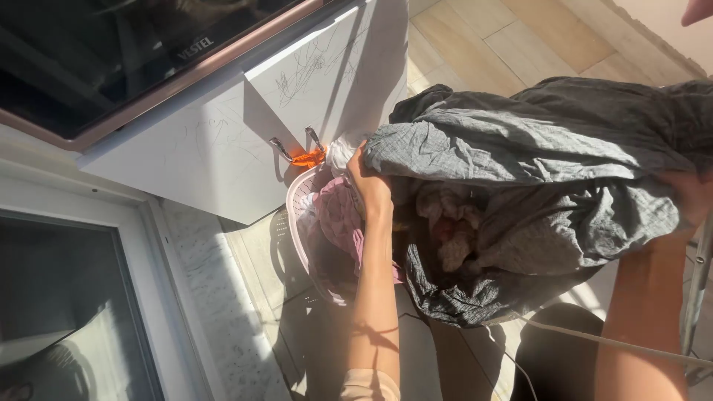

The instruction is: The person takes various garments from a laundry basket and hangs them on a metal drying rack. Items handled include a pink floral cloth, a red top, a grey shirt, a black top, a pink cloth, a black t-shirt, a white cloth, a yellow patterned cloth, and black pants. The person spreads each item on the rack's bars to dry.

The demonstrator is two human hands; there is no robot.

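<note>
A large crumpled grey cloth [520, 171] is stretched between my two hands, above a pink perforated laundry basket [297, 223]. My left hand [369, 186] grips the cloth's left edge, right over the basket. My right hand [691, 197] holds the cloth's right side at the frame's edge, partly hidden by the fabric. Pink clothing [338, 215] lies in the basket, and more pale laundry [449, 230] shows under the grey cloth.
White cabinet doors [223, 141] with metal handles and an orange tie [308, 157] stand just beyond the basket. A dark glass appliance [111, 52] sits above them. Tiled floor [505, 37] lies beyond. A white cable [594, 340] crosses my right forearm.
</note>
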